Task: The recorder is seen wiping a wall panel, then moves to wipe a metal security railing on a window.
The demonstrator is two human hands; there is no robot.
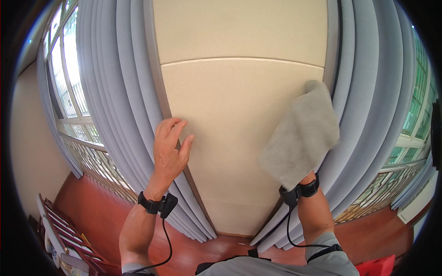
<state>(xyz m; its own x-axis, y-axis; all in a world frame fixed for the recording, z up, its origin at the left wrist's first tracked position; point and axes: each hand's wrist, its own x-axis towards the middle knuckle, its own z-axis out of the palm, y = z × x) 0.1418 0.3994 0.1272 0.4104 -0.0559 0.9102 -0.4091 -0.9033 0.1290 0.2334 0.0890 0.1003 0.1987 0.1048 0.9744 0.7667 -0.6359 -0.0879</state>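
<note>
A grey cloth point(304, 133) hangs over my right hand point(309, 177), which holds it at the right side of a cream padded wall panel point(239, 119). The cloth hides the fingers and nearly the whole hand, leaving little but the wrist in sight. Its upper end reaches the panel's right edge trim, beside the right curtain. My left hand point(171, 147) is empty, with fingers apart and slightly bent, near the panel's left edge trim point(162, 94). Whether its fingertips touch the panel I cannot tell. Both wrists wear black straps with cables.
Blue-grey curtains hang on the left point(124, 92) and right point(368, 101) of the panel, with windows beyond both. Below lies a reddish-brown floor point(193, 257). At the lower left stands a wooden bench point(64, 239); a red object point(375, 267) lies at the lower right.
</note>
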